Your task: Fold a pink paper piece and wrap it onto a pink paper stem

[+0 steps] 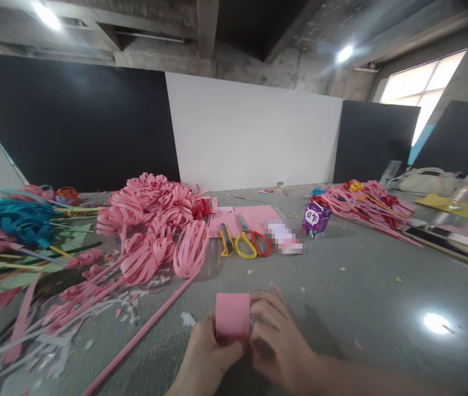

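Note:
A piece of pink paper, curved over into a loop or roll, stands between my hands low in the middle of the view. My left hand is closed around its lower left side, with the thumb across the bottom. At the paper's right edge, the fingers of my right hand are curled together. A faint, clear curved edge shows above those fingers; what they pinch is partly hidden and blurred. Beyond my hands lie yellow-handled scissors, red-handled scissors and a yellow and black utility knife.
Pink paper-strip flowers on long stems are heaped at left, beside blue ones and white scraps. Pink sheets lie behind the scissors. A purple box stands right of them; another flower pile lies farther right.

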Action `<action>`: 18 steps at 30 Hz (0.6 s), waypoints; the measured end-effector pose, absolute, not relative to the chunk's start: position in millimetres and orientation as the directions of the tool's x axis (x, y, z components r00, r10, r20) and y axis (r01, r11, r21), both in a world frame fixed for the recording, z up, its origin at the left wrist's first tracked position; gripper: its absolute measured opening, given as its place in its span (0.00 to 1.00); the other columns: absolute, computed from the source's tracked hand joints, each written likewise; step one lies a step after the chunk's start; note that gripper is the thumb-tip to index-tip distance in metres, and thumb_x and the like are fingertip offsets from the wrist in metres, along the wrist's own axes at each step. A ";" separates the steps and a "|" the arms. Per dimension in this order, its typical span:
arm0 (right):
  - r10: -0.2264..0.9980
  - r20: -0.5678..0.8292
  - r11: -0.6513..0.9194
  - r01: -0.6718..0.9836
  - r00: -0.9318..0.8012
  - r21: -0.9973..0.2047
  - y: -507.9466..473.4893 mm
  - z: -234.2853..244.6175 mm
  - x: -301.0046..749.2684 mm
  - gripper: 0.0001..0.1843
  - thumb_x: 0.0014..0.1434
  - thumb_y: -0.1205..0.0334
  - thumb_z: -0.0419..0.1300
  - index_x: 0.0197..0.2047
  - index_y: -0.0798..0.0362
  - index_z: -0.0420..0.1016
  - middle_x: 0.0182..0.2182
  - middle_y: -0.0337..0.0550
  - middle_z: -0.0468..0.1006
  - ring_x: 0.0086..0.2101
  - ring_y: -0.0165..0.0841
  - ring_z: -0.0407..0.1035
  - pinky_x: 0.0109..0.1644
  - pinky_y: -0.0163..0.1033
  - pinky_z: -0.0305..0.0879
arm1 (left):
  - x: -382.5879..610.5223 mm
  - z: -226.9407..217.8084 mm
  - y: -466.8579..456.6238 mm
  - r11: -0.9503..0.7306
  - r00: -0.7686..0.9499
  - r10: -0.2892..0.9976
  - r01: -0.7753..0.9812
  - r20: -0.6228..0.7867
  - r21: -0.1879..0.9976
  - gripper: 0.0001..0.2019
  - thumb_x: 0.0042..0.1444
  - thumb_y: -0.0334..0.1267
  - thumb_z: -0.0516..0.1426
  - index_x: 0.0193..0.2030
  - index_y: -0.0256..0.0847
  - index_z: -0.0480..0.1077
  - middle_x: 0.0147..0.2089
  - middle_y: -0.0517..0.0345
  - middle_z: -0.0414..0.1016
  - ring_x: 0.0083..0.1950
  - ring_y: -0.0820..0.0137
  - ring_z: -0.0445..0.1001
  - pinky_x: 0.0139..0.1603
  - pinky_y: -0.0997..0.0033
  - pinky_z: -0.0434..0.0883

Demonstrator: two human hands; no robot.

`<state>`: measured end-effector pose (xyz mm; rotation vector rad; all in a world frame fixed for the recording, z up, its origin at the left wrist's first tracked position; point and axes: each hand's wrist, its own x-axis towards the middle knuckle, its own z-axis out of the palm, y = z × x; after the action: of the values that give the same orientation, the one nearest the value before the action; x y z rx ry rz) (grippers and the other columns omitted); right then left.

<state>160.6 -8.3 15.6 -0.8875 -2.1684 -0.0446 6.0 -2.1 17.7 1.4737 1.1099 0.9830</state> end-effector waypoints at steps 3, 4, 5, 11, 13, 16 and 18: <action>0.538 0.717 0.775 0.594 -0.442 -0.216 -9.9 18.6 160.5 0.07 0.45 0.74 0.52 0.26 0.53 0.59 0.34 0.37 0.69 0.44 0.32 0.61 0.57 0.49 0.38 | 7.0 16.9 -0.1 -0.049 0.279 0.960 0.038 0.037 0.998 0.07 0.37 0.25 0.53 0.25 0.36 0.65 0.22 0.65 0.63 0.24 0.76 0.61 0.24 0.79 0.59; 0.527 0.728 0.778 0.593 -0.438 -0.207 -10.2 19.3 160.3 0.07 0.46 0.74 0.52 0.26 0.53 0.60 0.34 0.37 0.70 0.44 0.32 0.61 0.57 0.49 0.38 | 7.4 17.2 0.4 -0.035 0.282 0.959 0.013 0.030 0.999 0.06 0.37 0.25 0.53 0.25 0.36 0.65 0.21 0.65 0.63 0.23 0.76 0.60 0.24 0.79 0.59; 0.518 0.739 0.779 0.594 -0.432 -0.199 -10.4 20.0 160.2 0.07 0.46 0.74 0.52 0.26 0.53 0.60 0.34 0.36 0.70 0.44 0.32 0.61 0.58 0.49 0.38 | 7.7 17.7 0.6 -0.017 0.284 0.959 -0.007 0.019 1.000 0.06 0.36 0.25 0.54 0.24 0.36 0.65 0.21 0.66 0.62 0.23 0.76 0.59 0.24 0.79 0.58; 0.451 0.805 0.775 0.616 -0.385 -0.139 -11.3 22.9 159.2 0.07 0.48 0.73 0.52 0.24 0.52 0.61 0.31 0.34 0.71 0.41 0.30 0.63 0.58 0.45 0.39 | 8.9 26.4 -0.5 0.089 0.326 0.945 -0.137 -0.040 0.987 0.04 0.37 0.25 0.55 0.23 0.35 0.67 0.20 0.65 0.65 0.23 0.76 0.62 0.25 0.78 0.59; 0.437 0.815 0.777 0.615 -0.380 -0.130 -12.0 24.0 159.4 0.07 0.48 0.73 0.53 0.25 0.52 0.62 0.30 0.34 0.72 0.40 0.29 0.64 0.59 0.44 0.38 | 9.2 29.7 -1.3 0.105 0.344 0.938 -0.166 -0.042 0.980 0.03 0.36 0.25 0.56 0.22 0.34 0.67 0.20 0.64 0.65 0.23 0.76 0.62 0.25 0.78 0.60; 0.423 0.824 0.783 0.610 -0.378 -0.122 -12.6 25.4 159.5 0.06 0.48 0.72 0.54 0.25 0.52 0.62 0.30 0.34 0.72 0.39 0.29 0.64 0.59 0.42 0.38 | 10.1 33.0 -3.0 0.140 0.324 0.943 -0.177 -0.076 0.974 0.05 0.37 0.25 0.57 0.25 0.34 0.68 0.21 0.62 0.68 0.24 0.75 0.64 0.26 0.77 0.61; 0.395 0.841 0.790 0.604 -0.369 -0.105 -12.8 25.9 159.5 0.07 0.48 0.73 0.54 0.25 0.52 0.62 0.29 0.34 0.72 0.39 0.28 0.65 0.59 0.41 0.39 | 10.0 32.7 -3.6 0.151 0.301 0.949 -0.174 -0.093 0.973 0.07 0.37 0.26 0.57 0.28 0.34 0.68 0.23 0.61 0.69 0.25 0.74 0.65 0.27 0.77 0.62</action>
<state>159.5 -12.8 25.9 -0.7460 -2.0080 -0.2716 10.0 -3.6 32.7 1.1040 0.9101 0.9910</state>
